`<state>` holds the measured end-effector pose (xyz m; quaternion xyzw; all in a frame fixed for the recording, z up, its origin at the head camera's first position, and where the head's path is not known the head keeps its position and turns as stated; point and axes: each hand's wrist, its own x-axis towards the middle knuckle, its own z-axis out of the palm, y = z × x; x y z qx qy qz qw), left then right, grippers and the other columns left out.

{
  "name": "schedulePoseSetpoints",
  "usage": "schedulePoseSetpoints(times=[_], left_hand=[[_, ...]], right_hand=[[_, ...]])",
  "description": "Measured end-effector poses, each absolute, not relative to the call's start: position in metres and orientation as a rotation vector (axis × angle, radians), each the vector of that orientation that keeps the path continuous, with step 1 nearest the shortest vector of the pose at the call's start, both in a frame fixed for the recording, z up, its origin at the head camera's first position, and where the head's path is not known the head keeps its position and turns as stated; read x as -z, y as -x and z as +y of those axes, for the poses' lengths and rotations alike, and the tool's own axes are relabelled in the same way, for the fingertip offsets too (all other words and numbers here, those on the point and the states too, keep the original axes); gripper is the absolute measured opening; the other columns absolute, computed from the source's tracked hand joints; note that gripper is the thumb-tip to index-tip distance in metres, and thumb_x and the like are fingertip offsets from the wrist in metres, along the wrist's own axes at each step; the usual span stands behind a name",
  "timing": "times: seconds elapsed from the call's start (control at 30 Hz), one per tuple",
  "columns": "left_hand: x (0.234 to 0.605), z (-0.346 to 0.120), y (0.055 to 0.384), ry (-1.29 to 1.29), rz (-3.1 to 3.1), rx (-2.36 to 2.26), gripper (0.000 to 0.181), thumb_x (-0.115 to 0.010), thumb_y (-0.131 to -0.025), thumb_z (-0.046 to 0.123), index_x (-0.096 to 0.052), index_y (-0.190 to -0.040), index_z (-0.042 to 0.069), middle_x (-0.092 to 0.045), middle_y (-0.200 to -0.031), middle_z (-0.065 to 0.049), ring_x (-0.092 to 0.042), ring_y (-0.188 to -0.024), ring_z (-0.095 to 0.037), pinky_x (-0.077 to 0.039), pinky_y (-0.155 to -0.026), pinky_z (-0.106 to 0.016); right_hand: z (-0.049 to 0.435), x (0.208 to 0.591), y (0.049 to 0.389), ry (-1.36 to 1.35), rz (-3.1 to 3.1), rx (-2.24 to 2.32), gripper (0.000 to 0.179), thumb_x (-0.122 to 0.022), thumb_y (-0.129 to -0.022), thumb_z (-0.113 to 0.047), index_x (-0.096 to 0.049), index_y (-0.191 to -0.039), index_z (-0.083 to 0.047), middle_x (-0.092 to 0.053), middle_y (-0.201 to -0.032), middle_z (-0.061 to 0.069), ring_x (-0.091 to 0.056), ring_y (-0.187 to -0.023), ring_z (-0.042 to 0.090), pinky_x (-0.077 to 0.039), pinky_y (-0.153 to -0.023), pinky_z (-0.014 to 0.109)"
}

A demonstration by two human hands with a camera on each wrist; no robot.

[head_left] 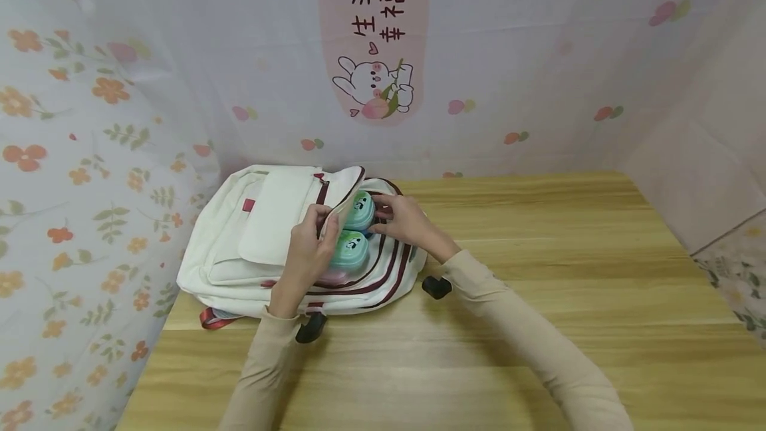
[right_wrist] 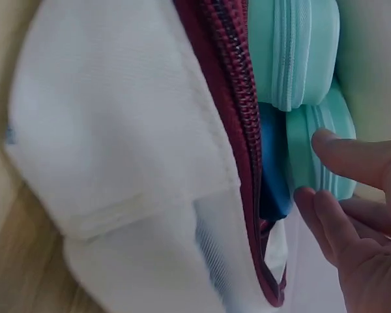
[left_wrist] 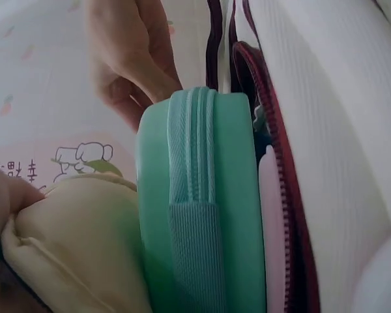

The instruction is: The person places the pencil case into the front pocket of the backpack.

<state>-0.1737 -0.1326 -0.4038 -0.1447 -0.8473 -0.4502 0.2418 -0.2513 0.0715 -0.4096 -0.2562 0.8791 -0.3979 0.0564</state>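
A white backpack (head_left: pixel 221 238) with dark red zippers lies on the table, one pocket unzipped. My left hand (head_left: pixel 311 248) pinches the edge of the pocket's flap (left_wrist: pixel 85 235) and holds it lifted. Two mint-green zippered cases with panda pictures on top sit inside the opening, the near case (head_left: pixel 349 250) beside the far case (head_left: pixel 359 211). My right hand (right_wrist: pixel 371 195) grips the end of the far case, thumb on one side and fingertips on the other. A blue item (right_wrist: pixel 272 163) shows beside the cases, and a pink item (left_wrist: pixel 272 215) lies behind the near one.
The backpack rests on a wooden table (head_left: pixel 538 251) near a white patterned cloth (head_left: pixel 269 52) at the back. Flowered cloth (head_left: pixel 90 218) hangs along the left. Two black pieces (head_left: pixel 437 287) and a red strap loop (head_left: pixel 215 320) stick out at the bag's near side.
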Motion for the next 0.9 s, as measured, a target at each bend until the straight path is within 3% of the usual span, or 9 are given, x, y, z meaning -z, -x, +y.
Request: schedulePoseSetpoints(times=[0.1,0.17,0.27,0.4,0.5,0.6,0.9], left_hand=[[0.403,-0.130,0.174,0.440,-2.353,1.211,0.017,-0.062,-0.097,0.006,-0.063,-0.110,-0.004,-0.074,-0.097,-0.018,-0.069,-0.084,-0.023,-0.057,-0.074,-0.034],[0.403,-0.127,0.172,0.489,-2.386,1.190,0.023,-0.066,-0.094,0.006,-0.063,-0.114,-0.005,-0.072,-0.113,-0.022,-0.071,-0.102,-0.030,-0.057,-0.088,-0.041],[0.401,-0.121,0.167,0.559,-2.470,1.162,0.033,-0.069,-0.094,0.010,-0.061,-0.122,-0.007,-0.061,-0.136,-0.026,-0.060,-0.127,-0.039,-0.049,-0.105,-0.052],[0.400,-0.115,0.159,0.573,-2.615,1.073,0.049,-0.065,-0.098,0.024,-0.055,-0.137,-0.004,-0.042,-0.155,-0.025,-0.036,-0.146,-0.045,-0.033,-0.117,-0.058],[0.404,-0.111,0.155,0.574,-2.691,0.982,0.059,-0.060,-0.101,0.031,-0.047,-0.146,-0.005,-0.031,-0.162,-0.023,-0.022,-0.152,-0.045,-0.025,-0.121,-0.058],[0.411,-0.106,0.152,0.600,-2.724,0.842,0.066,-0.057,-0.102,0.035,-0.040,-0.150,-0.008,-0.026,-0.164,-0.023,-0.016,-0.153,-0.046,-0.021,-0.122,-0.059],[0.427,-0.097,0.148,0.611,-2.657,0.372,0.064,-0.058,-0.101,0.032,-0.044,-0.146,-0.011,-0.034,-0.159,-0.028,-0.027,-0.149,-0.049,-0.027,-0.120,-0.060]], right_hand=[[0.080,0.409,0.248,0.786,2.598,1.259,0.056,-0.072,-0.091,-0.003,-0.051,-0.143,0.007,-0.059,-0.140,0.025,-0.067,-0.119,0.033,-0.056,-0.096,0.037],[0.087,0.410,0.244,0.787,2.581,1.307,0.052,-0.068,-0.093,-0.001,-0.051,-0.142,0.008,-0.057,-0.140,0.027,-0.066,-0.119,0.036,-0.056,-0.097,0.039],[0.099,0.411,0.238,0.777,2.586,1.368,0.048,-0.063,-0.096,-0.003,-0.052,-0.141,0.010,-0.058,-0.139,0.029,-0.066,-0.117,0.037,-0.056,-0.096,0.040],[0.115,0.411,0.228,0.736,2.613,1.418,0.044,-0.061,-0.099,-0.009,-0.054,-0.138,0.010,-0.061,-0.135,0.028,-0.067,-0.114,0.037,-0.056,-0.096,0.043],[0.124,0.412,0.222,0.714,2.638,1.426,0.042,-0.061,-0.100,-0.013,-0.058,-0.135,0.009,-0.064,-0.131,0.027,-0.068,-0.113,0.037,-0.057,-0.095,0.044],[0.131,0.413,0.217,0.714,2.659,1.417,0.040,-0.061,-0.100,-0.015,-0.059,-0.133,0.009,-0.066,-0.129,0.026,-0.069,-0.111,0.037,-0.057,-0.094,0.045],[0.138,0.416,0.194,0.719,2.693,1.351,0.040,-0.063,-0.100,-0.018,-0.061,-0.130,0.008,-0.067,-0.127,0.024,-0.071,-0.107,0.034,-0.059,-0.090,0.042]])
